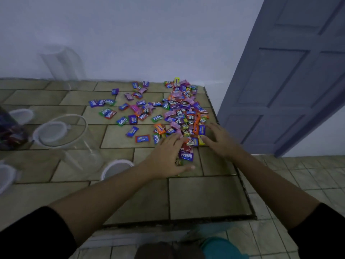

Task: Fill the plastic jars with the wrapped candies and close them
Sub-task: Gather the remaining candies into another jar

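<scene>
Many wrapped candies (pixel 179 113) lie scattered on the tiled counter (pixel 205 197), thickest at the right near its edge. My left hand (pixel 168 156) lies flat over the near end of the pile, fingers straight, touching the wrappers. My right hand (pixel 218 139) lies on the pile's right side, fingers spread against the candies. A clear plastic jar (pixel 74 144) stands open at the left, empty. A white lid (pixel 115 168) lies just right of it. A jar holding candies (pixel 11 131) stands at the far left edge.
Another clear jar (pixel 61 64) stands at the back left by the wall. White lids (pixel 22 114) (pixel 6 176) lie on the left. A grey-blue door (pixel 291 77) is at the right. The counter's right edge drops to a tiled floor (pixel 308 174).
</scene>
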